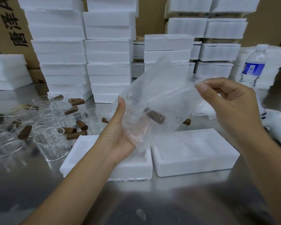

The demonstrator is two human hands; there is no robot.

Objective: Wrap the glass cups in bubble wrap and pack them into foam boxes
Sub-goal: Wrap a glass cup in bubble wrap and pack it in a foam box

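Wrapping step, cup held above the open boxes. Our left hand (118,135) cradles the lower end of the wrap (161,88) from beneath, thumb laid up its left edge; the fingers behind it are hidden. Our right hand (225,101) pinches the wrap's upper right edge between thumb and fingertips, drawing the film taut.

We judge the cup (155,116) to be seated in the wrap but not yet closed over. The next move calls for folding the loose upper half down around the glass without letting it slip from the left palm, then lowering the bundle into a box.

The cup shows only as a faint clear outline through the bubbled film, and its dark brown handle is the plainest part. It hangs tilted, in the air, over the gap between the left box (75,159) and the right box (193,166).

Bare cups (50,140) crowd the table (39,184) at left, and stacked foam (109,62) rises behind.
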